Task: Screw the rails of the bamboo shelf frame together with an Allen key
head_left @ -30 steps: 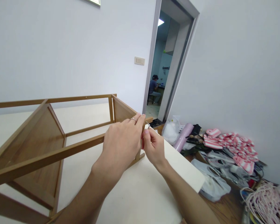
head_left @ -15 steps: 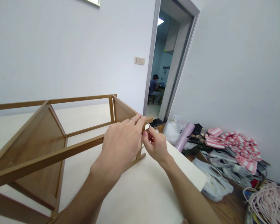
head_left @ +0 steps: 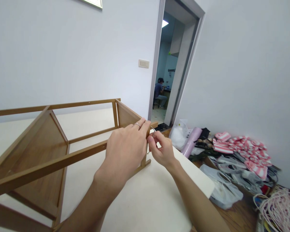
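Note:
A brown wooden shelf frame [head_left: 50,141] lies on its side on a white table [head_left: 145,199]. My left hand [head_left: 125,148], a ring on one finger, is closed over the frame's near right corner. My right hand [head_left: 160,149] pinches a small thin metal tool [head_left: 153,129] against that same corner, just right of my left fingers. The tool's tip is hidden between the fingers and the wood.
An open doorway [head_left: 170,71] shows a seated person [head_left: 159,91] in the room beyond. On the floor to the right lie a pink roll [head_left: 190,141], pink-striped cloth [head_left: 241,149], plastic bags [head_left: 222,190] and coiled cord [head_left: 277,209]. A wall switch [head_left: 144,63] is left of the door.
My right hand has shifted slightly down and turned at the frame's corner while pinching the tool. My left hand has stayed on the frame.

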Tool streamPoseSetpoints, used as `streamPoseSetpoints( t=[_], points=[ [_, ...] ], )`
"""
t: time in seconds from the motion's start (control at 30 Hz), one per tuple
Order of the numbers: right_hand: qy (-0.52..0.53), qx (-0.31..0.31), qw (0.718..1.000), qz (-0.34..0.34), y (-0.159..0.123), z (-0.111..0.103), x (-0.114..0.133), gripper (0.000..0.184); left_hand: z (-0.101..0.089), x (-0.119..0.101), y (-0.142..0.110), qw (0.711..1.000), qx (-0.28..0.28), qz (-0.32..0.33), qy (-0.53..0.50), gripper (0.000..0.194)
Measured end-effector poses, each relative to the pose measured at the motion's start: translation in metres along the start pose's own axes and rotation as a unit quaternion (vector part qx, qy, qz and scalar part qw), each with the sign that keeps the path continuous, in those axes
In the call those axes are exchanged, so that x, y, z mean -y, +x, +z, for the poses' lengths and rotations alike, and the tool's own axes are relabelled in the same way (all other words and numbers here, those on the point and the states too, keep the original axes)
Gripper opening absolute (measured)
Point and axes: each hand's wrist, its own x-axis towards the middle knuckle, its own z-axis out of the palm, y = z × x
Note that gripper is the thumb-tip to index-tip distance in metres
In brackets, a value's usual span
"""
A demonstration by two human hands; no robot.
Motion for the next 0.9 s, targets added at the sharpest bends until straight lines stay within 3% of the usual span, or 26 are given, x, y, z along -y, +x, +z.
streamPoseSetpoints(
  t=[0.27,0.47,0.6,0.7,0.9],
  points=[
    [0.126,0.009,0.986,0.106,-0.003,0.005,0.006,0.037,0.000,0.000,0.000,1.000,-0.011,0.004,0.002,0.034],
    [0.063,-0.017,0.992,0.105,-0.004,0.006,0.006,0.040,-0.005,-0.001,0.000,1.000,0.009,-0.001,-0.013,0.036],
    [-0.011,-0.086,0.995,0.051,-0.011,0.011,0.002,0.040,-0.005,-0.001,0.000,1.000,0.010,-0.001,-0.017,0.039],
    [-0.007,-0.158,0.987,0.037,-0.013,0.010,-0.005,0.037,-0.003,-0.001,0.000,1.000,-0.002,-0.003,-0.015,0.040],
    [0.042,-0.253,0.958,0.125,0.005,-0.004,-0.022,0.040,0.000,-0.001,0.000,1.000,-0.011,-0.014,-0.001,0.039]
  ],
)
